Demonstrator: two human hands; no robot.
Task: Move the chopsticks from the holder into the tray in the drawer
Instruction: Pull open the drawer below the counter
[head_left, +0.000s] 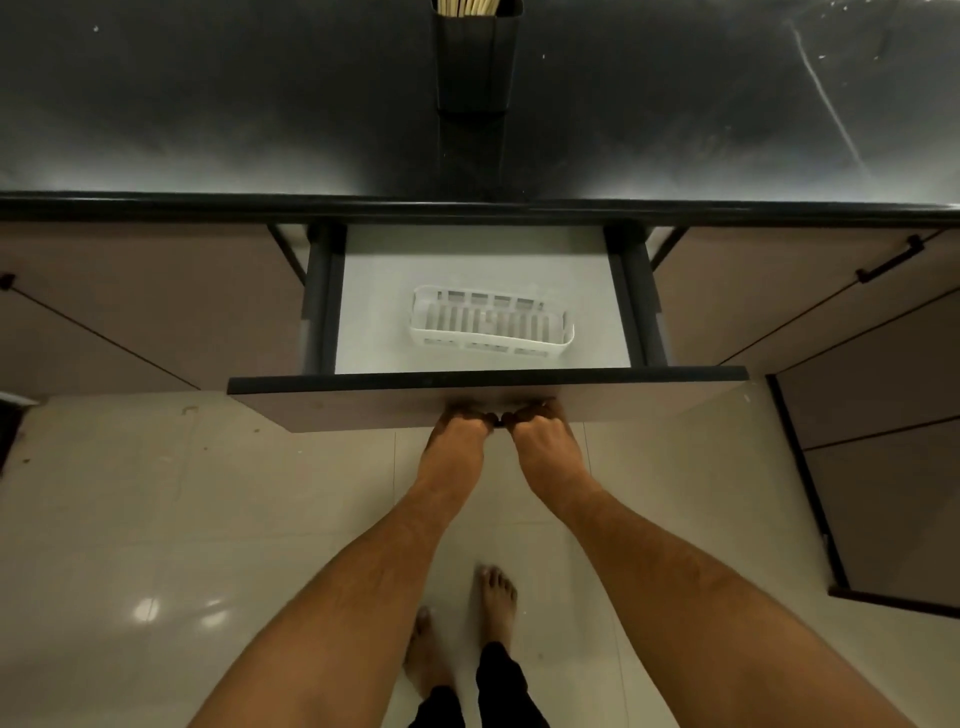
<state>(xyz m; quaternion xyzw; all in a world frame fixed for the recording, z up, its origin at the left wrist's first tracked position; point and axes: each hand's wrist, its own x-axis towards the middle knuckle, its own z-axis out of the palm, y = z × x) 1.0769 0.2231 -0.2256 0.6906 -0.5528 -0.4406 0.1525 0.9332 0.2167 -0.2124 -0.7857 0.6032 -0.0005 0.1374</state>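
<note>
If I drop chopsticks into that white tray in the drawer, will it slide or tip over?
The white tray looks like thin slotted plastic, so it is probably light and may skid on the smooth drawer floor if nudged. It sits low and wide, so tipping seems unlikely. It is empty, so nothing weighs it down.

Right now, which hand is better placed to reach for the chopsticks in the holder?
Neither clearly. The left hand and right hand both grip the drawer front's lower edge, side by side. The holder with the chopsticks stands straight ahead between them. Slight lean: left, sitting nearer the holder's line.
</note>
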